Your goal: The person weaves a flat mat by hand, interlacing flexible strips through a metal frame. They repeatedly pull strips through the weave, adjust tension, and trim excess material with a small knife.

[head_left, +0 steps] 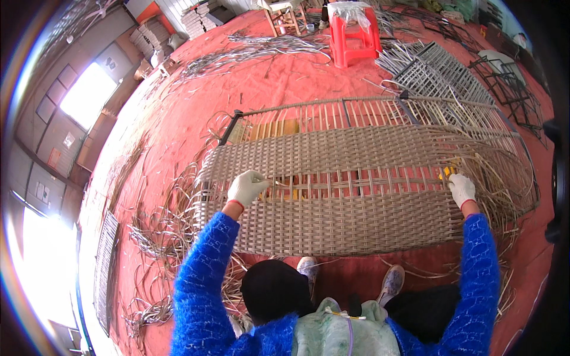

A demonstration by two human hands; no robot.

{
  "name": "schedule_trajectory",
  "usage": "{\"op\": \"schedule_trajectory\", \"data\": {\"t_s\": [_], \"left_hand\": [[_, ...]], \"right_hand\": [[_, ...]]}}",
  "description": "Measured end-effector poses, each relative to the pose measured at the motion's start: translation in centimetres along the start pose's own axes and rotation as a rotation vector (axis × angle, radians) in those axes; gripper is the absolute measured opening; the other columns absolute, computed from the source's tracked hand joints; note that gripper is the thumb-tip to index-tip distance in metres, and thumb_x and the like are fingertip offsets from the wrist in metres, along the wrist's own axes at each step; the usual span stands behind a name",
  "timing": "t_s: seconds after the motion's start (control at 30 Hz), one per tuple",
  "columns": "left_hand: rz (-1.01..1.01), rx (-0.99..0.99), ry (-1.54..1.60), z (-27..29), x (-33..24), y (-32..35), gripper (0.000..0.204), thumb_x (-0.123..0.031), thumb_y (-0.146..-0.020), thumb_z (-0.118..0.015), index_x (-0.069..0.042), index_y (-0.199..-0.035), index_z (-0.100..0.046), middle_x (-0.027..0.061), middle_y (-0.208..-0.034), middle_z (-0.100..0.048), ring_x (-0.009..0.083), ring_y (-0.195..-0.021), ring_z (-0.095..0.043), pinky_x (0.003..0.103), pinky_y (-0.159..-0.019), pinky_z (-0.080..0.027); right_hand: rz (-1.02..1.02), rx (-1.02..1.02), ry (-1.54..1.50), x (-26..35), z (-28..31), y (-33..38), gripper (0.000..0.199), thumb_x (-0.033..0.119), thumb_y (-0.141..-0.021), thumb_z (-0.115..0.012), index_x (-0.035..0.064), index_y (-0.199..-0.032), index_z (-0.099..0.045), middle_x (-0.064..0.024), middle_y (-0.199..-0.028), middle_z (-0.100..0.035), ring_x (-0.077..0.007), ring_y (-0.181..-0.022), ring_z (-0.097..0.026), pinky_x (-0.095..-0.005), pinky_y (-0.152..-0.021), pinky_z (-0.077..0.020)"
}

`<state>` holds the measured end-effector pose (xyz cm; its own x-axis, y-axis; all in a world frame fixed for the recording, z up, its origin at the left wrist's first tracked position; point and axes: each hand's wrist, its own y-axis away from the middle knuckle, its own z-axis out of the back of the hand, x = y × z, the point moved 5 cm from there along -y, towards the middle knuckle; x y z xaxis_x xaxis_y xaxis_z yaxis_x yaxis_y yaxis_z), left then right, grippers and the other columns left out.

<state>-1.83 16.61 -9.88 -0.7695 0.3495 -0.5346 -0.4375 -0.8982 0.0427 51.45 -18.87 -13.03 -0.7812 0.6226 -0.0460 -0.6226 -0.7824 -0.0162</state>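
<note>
A woven wicker panel (338, 222) in brown-grey strands lies before me on a dark frame. Between its two dense bands runs a looser strip (356, 183) with gaps. My left hand (248, 187), in a white glove, is closed in a pinch at the left part of this strip, on a wicker strand. At the strip's right end, my right hand (461, 189), also gloved, has its fingers curled on a strand beside a small yellow patch. Loose strand ends (496, 178) fan out past the right hand. The fingertips are partly hidden.
Loose strands (157, 237) litter the red floor covering (285, 80) at left. A red plastic stool (354, 38) stands beyond the panel. Grey slatted panels (442, 71) and black metal frames (510, 89) lie at far right. A narrow woven panel (107, 270) rests at left.
</note>
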Motion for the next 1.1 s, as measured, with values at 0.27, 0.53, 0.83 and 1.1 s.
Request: {"op": "schedule_trajectory", "data": {"t_s": [0.27,0.53,0.83,1.1], "left_hand": [[0.298,0.334,-0.119,-2.9,2.9,-3.5,0.055,-0.049,-0.093,-0.045,-0.003,-0.078,-0.07,0.0115,-0.066,-0.067,0.0238,-0.069,-0.066,0.038,-0.066,-0.051],[0.077,0.463,-0.365,-5.5,5.0,-6.0,0.018,-0.02,-0.088,-0.051,-0.008,-0.09,-0.066,0.0119,-0.079,-0.069,0.0289,-0.072,-0.067,0.04,-0.063,-0.051],[0.104,0.295,-0.48,-3.0,1.8,-4.2,0.025,-0.025,-0.081,-0.055,-0.01,-0.092,-0.073,0.0146,-0.093,-0.07,0.0321,-0.091,-0.067,0.042,-0.076,-0.052],[-0.155,0.21,-0.912,-2.0,-2.8,-1.6,0.02,-0.021,-0.078,-0.061,-0.011,-0.088,-0.074,0.0123,-0.087,-0.071,0.0302,-0.087,-0.068,0.041,-0.073,-0.053]], "right_hand": [[0.004,-0.005,-0.088,0.0,0.0,0.0,0.019,0.024,-0.083,-0.058,0.0083,-0.093,-0.062,-0.0152,-0.092,-0.063,-0.0369,-0.089,-0.06,-0.0468,-0.078,-0.0469],[-0.004,0.009,-0.068,0.2,0.2,0.1,0.017,0.022,-0.084,-0.058,0.008,-0.093,-0.062,-0.0153,-0.094,-0.063,-0.0366,-0.09,-0.06,-0.0469,-0.077,-0.0471],[0.032,-0.023,-0.067,0.1,0.0,0.0,0.016,0.022,-0.083,-0.06,0.0086,-0.091,-0.061,-0.0151,-0.092,-0.062,-0.0365,-0.088,-0.06,-0.0471,-0.075,-0.048],[-0.024,-0.216,0.072,-0.2,-0.2,-0.4,0.013,0.02,-0.081,-0.065,0.0084,-0.085,-0.06,-0.0148,-0.087,-0.06,-0.0358,-0.08,-0.061,-0.0462,-0.069,-0.0489]]}}
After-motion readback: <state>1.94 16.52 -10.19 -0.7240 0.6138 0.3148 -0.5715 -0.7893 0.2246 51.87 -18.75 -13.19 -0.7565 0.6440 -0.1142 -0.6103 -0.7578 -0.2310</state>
